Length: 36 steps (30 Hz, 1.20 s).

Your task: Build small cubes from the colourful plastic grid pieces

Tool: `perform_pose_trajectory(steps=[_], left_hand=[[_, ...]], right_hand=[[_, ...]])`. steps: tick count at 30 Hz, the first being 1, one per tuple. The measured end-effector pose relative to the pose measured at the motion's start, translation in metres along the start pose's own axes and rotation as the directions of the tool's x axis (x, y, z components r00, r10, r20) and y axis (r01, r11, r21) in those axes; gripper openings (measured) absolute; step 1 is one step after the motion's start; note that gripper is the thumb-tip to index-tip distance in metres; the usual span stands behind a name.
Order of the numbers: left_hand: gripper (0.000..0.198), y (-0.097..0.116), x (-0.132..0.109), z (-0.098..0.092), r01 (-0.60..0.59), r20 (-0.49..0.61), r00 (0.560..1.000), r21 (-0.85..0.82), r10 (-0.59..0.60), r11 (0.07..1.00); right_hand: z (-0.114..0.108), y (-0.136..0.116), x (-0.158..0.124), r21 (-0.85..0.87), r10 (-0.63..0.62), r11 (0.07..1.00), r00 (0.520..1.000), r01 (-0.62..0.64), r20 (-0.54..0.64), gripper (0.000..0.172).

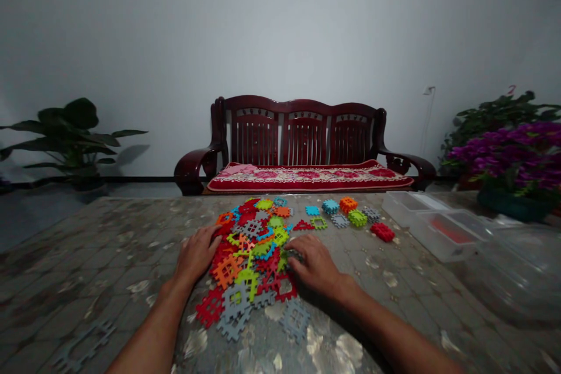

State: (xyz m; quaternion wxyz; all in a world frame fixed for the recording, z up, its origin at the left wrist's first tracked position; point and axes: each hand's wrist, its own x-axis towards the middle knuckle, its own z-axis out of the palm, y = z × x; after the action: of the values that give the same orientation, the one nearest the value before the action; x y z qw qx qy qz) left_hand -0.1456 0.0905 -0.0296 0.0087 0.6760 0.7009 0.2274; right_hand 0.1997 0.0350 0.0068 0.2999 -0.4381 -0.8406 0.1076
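Pile: the loose, toothed plastic pieces (245, 263) lie heaped on the table (144, 257) between my hands, red, orange, green, blue and grey overlapping, many with window-like cutouts.
Left grip: my left grip (197, 252) is at the pile's left edge, fingers reaching over it; I cannot tell whether they pinch a piece.
Right grip: my right grip (314, 260) curves in at the right edge, thumb and forefinger parted; contact with the pieces is unclear.
Step in hand: handling the pile from both sides, as I judge it; no piece is lifted clear.
Next move: drawing out any one piece would call for a fingertip under a free edge and a gentle pull, since the teeth could catch on neighbours.
Beyond my right grip: a red triangle (303, 225) and a green frame (319, 223) lie flat; farther out stand a blue stack (330, 206), an orange stack (348, 205), a green stack (358, 218) and a red stack (383, 232).
Far left: a grey frame (83, 346) lies apart, near the table's near edge.
Right side: clear boxes (447, 248), one with something red inside.
Behind: a dark wooden settee (304, 106) with a red patterned cover (307, 175).
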Motion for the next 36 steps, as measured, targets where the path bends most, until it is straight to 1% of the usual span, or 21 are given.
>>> perform_pose_trajectory(steps=[2,5,9,14,16,19,21,22,24,26,28,30,32,34,36], left_hand=[[0.046,0.002,0.001,0.000,0.015,-0.010,1.000,-0.047,-0.015,0.999],[0.047,0.006,0.003,0.000,0.009,-0.012,1.000,-0.135,-0.011,0.991],[0.052,0.009,0.006,-0.001,0.011,0.011,1.000,-0.207,-0.009,0.978],[0.054,0.009,0.007,-0.001,0.030,0.018,0.999,-0.231,-0.026,0.973],[0.055,0.008,0.007,0.000,0.027,0.017,1.000,-0.230,-0.023,0.973],[0.053,0.005,0.007,0.003,0.018,0.019,1.000,-0.226,-0.014,0.974],[0.051,0.003,0.006,0.004,0.014,0.014,1.000,-0.225,-0.012,0.974],[0.051,0.002,0.006,0.005,0.012,0.009,1.000,-0.227,-0.010,0.974],[0.050,0.000,0.006,0.006,0.004,0.003,1.000,-0.232,-0.003,0.973],[0.050,0.000,0.006,0.006,-0.002,0.003,1.000,-0.237,0.003,0.972],[0.051,0.000,0.007,0.005,-0.007,0.006,1.000,-0.242,0.009,0.970],[0.052,0.001,0.007,0.005,-0.008,0.008,1.000,-0.253,0.010,0.968],[0.052,0.001,0.008,0.005,-0.012,0.007,1.000,-0.272,0.015,0.962],[0.053,0.000,0.009,0.007,-0.021,0.006,1.000,-0.297,0.023,0.955],[0.055,-0.001,0.011,0.009,-0.019,-0.006,1.000,-0.321,0.018,0.947]], right_hand=[[0.006,-0.004,0.006,-0.029,-0.022,0.999,0.999,0.023,0.033,0.028],[0.013,-0.006,0.014,-0.060,-0.088,0.994,0.994,0.092,0.066,0.025],[0.021,-0.005,0.023,-0.124,-0.188,0.973,0.980,0.195,0.068,0.019],[0.030,-0.003,0.025,-0.226,-0.298,0.927,0.953,0.300,0.045,0.012],[0.028,-0.002,0.023,-0.208,-0.335,0.920,0.942,0.333,0.027,0.012],[0.020,0.000,0.017,-0.092,-0.343,0.936,0.939,0.339,-0.029,0.014],[0.012,0.003,0.012,0.014,-0.284,0.958,0.955,0.286,-0.079,0.016],[0.008,0.005,0.009,0.068,-0.231,0.969,0.967,0.239,-0.104,0.017],[-0.001,0.011,0.005,0.178,-0.086,0.978,0.986,0.111,-0.143,0.020],[-0.012,0.022,0.001,0.274,0.073,0.961,0.983,-0.024,-0.171,0.025],[-0.026,0.039,-0.003,0.318,0.210,0.938,0.957,-0.139,-0.199,0.031],[-0.042,0.061,-0.010,0.308,0.330,0.916,0.918,-0.255,-0.220,0.037],[-0.058,0.086,-0.018,0.258,0.426,0.891,0.884,-0.373,-0.192,0.040],[-0.069,0.107,-0.029,0.151,0.484,0.873,0.860,-0.463,-0.161,0.039],[-0.074,0.120,-0.038,-0.006,0.532,0.840,0.827,-0.542,-0.183,0.038]])
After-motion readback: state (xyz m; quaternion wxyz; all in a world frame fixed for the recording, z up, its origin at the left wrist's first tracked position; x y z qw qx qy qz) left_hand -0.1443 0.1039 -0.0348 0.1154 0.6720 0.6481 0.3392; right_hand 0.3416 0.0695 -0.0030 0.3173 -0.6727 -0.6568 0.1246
